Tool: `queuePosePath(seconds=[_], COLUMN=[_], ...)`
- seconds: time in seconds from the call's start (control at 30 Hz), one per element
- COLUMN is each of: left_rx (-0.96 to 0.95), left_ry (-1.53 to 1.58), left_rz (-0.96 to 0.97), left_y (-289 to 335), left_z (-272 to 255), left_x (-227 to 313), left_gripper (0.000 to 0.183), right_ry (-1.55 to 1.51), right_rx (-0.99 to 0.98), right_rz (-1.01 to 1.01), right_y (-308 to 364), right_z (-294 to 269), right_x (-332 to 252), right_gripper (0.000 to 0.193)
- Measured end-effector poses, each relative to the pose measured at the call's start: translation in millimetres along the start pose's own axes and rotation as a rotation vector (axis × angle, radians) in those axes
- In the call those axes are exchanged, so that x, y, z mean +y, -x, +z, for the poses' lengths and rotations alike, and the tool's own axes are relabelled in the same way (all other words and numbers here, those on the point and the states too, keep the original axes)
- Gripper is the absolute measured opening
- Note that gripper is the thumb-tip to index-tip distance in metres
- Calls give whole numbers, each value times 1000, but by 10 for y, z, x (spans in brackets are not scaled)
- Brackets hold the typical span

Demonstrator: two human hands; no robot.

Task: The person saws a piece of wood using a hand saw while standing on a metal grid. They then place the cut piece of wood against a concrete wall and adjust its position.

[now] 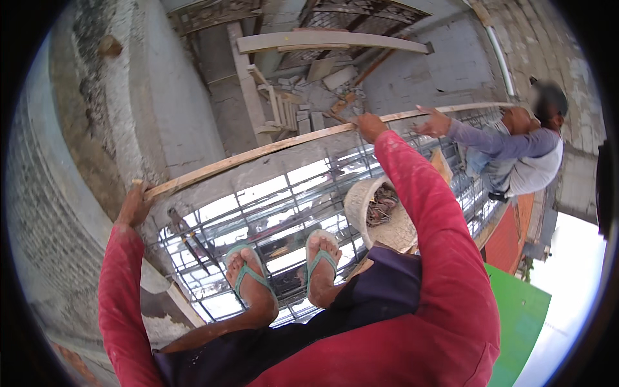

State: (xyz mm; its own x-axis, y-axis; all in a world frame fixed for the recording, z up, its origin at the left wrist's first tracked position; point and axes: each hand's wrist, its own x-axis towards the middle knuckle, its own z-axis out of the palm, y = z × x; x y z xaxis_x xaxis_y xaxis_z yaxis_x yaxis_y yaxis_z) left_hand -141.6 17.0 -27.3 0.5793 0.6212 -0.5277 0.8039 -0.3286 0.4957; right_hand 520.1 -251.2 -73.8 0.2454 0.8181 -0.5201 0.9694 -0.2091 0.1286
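A long, thin wooden batten (258, 153) runs along the far edge of a rebar mesh (293, 203). My left hand (133, 205) is closed on its left end, beside the concrete wall. Farther right, my right hand (371, 128) grips the same batten from above, its fingers wrapped over the edge. Just beyond it, a co-worker's hand (433, 122) reaches toward the batten with fingers spread; I cannot tell if it touches. A pair of long-handled pincers (190, 233) lies on the mesh near my left hand.
My sandalled feet (253, 277) rest on the mesh, with bright gaps below. A tilted, cement-crusted bucket (356, 203) holds dark wire pieces. The co-worker (532, 155) crouches at the right. Past the batten is a drop to rubble and a small wooden ladder (277, 106). A green panel (516, 316) stands lower right.
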Motion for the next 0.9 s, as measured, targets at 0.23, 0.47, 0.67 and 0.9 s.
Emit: queuePosePath(seconds=[0.23, 0.47, 0.67, 0.9], left_rx=[-102, -91, -93, -94], left_ry=[-159, -279, -211, -260], left_rz=[49, 155, 60, 42], left_y=[-203, -207, -175, -221], left_z=[42, 12, -16, 48], left_x=[171, 50, 150, 116], left_gripper=[25, 36, 30, 33], right_ry=[39, -75, -65, -64], right_rx=[28, 41, 70, 39], right_rz=[26, 85, 37, -34], right_y=[196, 183, 135, 232], right_z=[-110, -21, 19, -217], right_x=[-45, -96, -23, -180], right_gripper=[26, 24, 23, 22])
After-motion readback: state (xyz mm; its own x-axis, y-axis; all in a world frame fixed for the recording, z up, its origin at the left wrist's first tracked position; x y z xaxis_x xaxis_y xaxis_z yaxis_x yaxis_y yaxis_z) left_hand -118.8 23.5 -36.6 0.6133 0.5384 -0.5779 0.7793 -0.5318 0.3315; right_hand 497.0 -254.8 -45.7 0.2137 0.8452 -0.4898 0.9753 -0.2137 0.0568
